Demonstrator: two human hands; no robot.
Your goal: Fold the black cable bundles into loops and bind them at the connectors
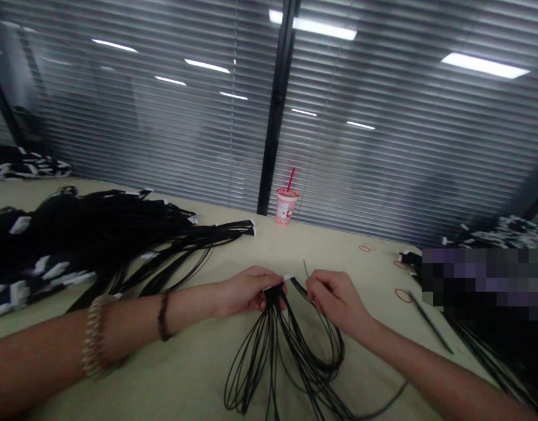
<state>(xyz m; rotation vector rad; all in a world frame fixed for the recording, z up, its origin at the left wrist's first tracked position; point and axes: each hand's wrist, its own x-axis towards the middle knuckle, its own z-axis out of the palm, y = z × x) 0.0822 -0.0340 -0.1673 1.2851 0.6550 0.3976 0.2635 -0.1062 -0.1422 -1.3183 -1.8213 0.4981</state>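
Observation:
My left hand [247, 290] is closed on a bundle of thin black cables [274, 299] near its top end. A small white piece [288, 277], perhaps a connector or label, shows just past the fingertips. Below, the cables fan out in loose loops over the table. My right hand [334, 297] is closed in a pinch just right of the bundle. A thin dark wire end [306, 268] sticks up from its fingers, and a cable strand runs beneath them. The exact grip point is hidden.
A large heap of black cables [97, 222] with white ends covers the left of the table. More black cables [506, 234] lie at the right. A pink cup with a straw [287, 206] stands by the blinds. Red rubber bands [403, 296] lie near a dark rod [432, 323].

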